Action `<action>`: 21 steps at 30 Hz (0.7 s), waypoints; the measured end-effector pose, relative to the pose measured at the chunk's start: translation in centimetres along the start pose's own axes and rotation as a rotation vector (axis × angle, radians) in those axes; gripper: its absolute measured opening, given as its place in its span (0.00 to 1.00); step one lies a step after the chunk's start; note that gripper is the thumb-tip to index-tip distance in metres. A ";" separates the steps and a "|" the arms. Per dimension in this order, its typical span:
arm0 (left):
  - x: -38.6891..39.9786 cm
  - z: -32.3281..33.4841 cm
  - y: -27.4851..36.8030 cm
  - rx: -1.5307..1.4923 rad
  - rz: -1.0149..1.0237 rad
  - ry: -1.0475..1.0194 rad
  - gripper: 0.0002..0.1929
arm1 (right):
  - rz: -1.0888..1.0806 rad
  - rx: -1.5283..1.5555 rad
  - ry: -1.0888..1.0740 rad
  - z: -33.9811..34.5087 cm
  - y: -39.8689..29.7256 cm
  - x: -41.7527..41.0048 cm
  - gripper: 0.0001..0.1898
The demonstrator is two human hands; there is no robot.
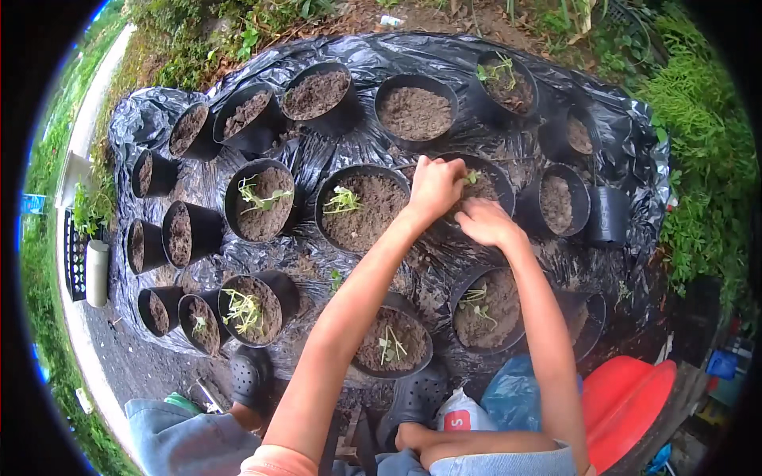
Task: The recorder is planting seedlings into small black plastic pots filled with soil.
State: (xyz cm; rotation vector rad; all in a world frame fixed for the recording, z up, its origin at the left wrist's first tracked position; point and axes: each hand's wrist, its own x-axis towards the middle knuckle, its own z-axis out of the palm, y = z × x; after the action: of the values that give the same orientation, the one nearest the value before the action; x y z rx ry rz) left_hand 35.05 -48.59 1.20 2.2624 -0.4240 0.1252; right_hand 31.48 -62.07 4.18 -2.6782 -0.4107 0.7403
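Both my hands are over a black plastic pot [506,189] of soil in the middle row. My left hand [437,183] is at the pot's left side with its fingers curled down; whether it holds something is hidden. Against the soil, my right hand [485,220] has its fingertips low near the front of the pot. A small green seedling [472,177] shows between the hands. Behind my left hand, a thin dark stick [405,166] is partly visible. To the left stands a wider pot [324,223] with a pale green seedling [342,200] drooping on its soil.
Black plastic sheeting [381,50] lies under several soil-filled pots, some bearing wilted seedlings [244,310]. Close to my feet are a white sack [464,412], a blue plastic bag [512,392] and a red plastic object [625,404]. Plants [696,178] border the right side.
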 end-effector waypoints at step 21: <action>0.3 1.1 -0.6 0.236 0.089 -0.374 0.04 | -0.008 0.103 0.018 -1.6 0.7 -3.0 0.12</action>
State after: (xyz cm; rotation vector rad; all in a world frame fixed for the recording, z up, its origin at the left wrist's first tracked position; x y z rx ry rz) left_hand 35.47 -49.15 0.10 2.5043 -0.7403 -0.2183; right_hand 30.01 -64.19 6.54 -2.5840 -0.3685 0.7140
